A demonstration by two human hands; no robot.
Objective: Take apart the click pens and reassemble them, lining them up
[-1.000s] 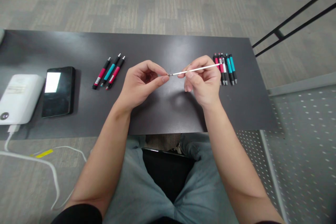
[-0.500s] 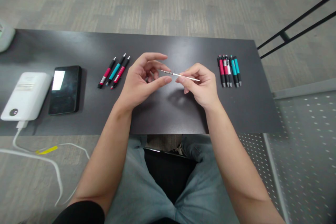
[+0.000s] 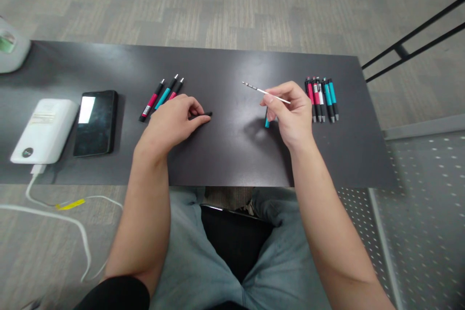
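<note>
Between the thumb and fingers of my right hand (image 3: 290,111) is a thin white pen refill (image 3: 259,90), its tip pointing up and left. A teal pen barrel (image 3: 267,120) shows below those same fingers, partly hidden by them. My left hand (image 3: 174,118) is low over the table, its fingers closed on a small black pen part (image 3: 206,114) that is mostly covered. Beside it lie a red-and-black pen (image 3: 151,100), a teal-and-black pen (image 3: 166,92) and another red pen (image 3: 177,89) partly behind the hand.
Several red, white and teal pens (image 3: 321,99) lie in a row on the dark table (image 3: 225,155) at the right. At the left are a black phone-like device (image 3: 95,123) and a white power bank (image 3: 45,131) with a white cable (image 3: 32,189).
My left hand has moved left and down to the table, away from the refill, and now closes on a black part. My right hand still holds the refill, and a teal barrel now shows under it.
</note>
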